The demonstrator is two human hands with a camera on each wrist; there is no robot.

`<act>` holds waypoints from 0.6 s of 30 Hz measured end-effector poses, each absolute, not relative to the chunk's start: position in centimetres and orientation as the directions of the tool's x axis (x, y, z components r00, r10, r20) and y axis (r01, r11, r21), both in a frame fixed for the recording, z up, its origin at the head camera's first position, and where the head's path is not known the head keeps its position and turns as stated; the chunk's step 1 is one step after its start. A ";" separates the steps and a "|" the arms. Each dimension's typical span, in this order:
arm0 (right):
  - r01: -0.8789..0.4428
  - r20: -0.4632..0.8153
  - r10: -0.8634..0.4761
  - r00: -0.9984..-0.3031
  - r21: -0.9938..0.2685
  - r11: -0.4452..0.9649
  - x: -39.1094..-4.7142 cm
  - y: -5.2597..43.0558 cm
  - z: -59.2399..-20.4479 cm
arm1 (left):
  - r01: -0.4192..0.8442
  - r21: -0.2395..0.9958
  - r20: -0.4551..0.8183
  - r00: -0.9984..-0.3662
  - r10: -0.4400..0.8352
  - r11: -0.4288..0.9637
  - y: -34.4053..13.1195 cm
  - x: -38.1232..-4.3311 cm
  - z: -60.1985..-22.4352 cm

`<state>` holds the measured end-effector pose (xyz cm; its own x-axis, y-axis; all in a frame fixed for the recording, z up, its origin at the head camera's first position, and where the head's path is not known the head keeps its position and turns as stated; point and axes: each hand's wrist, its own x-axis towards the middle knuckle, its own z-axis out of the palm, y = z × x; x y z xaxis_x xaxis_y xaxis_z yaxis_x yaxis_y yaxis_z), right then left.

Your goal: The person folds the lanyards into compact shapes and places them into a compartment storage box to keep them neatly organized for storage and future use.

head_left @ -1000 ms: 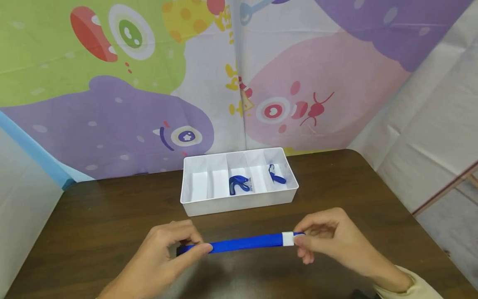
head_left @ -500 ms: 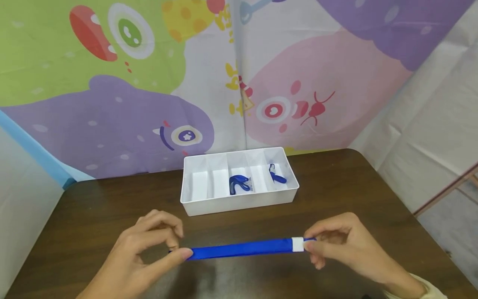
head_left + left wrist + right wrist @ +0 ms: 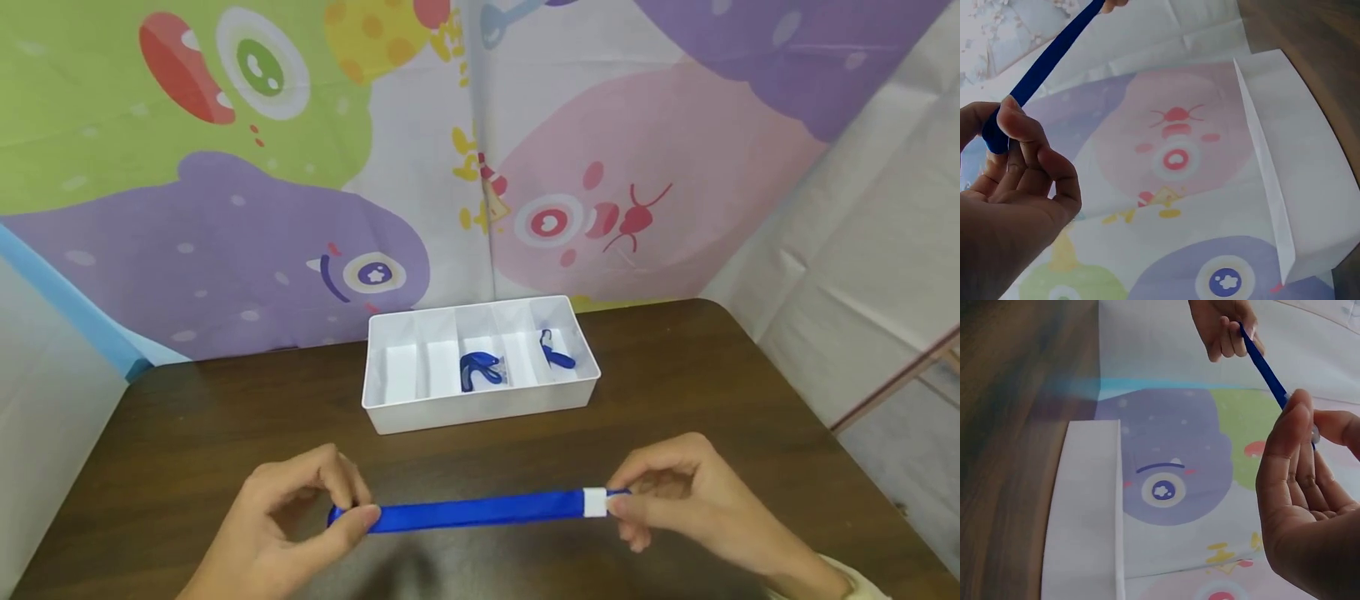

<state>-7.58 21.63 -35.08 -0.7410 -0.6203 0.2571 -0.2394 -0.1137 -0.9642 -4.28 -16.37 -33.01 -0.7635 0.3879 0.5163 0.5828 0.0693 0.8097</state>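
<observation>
A flat blue strap [image 3: 480, 510] with a white clip [image 3: 595, 502] near its right end is stretched level between the two hands, above the table. My left hand [image 3: 288, 517] pinches its left end between thumb and forefinger; a short fold of blue shows beyond the thumb. With thumb and forefinger my right hand [image 3: 686, 504] pinches the other end, just past the white clip. The left wrist view shows the strap [image 3: 1054, 56] running up and away from the left fingers. In the right wrist view the right fingers mostly hide the clip.
Behind the hands stands a white divided tray [image 3: 480, 410]. Folded blue straps [image 3: 480, 371] lie in its middle compartment, and another blue strap [image 3: 557, 354] lies in the rightmost one. A cartoon-printed cloth [image 3: 405, 167] hangs along the back edge of the dark wooden table [image 3: 225, 417].
My left hand has shifted left along the strap to its end, with its fingers drawn in again. My right hand has moved slightly right and down, so a longer stretch of strap shows.
</observation>
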 end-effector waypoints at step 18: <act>-0.218 0.286 -0.758 -0.586 -0.957 -0.192 -8.2 20.8 -37.0 | 0.418 0.852 0.437 -0.236 0.868 -0.315 -18.1 -5.3 -32.6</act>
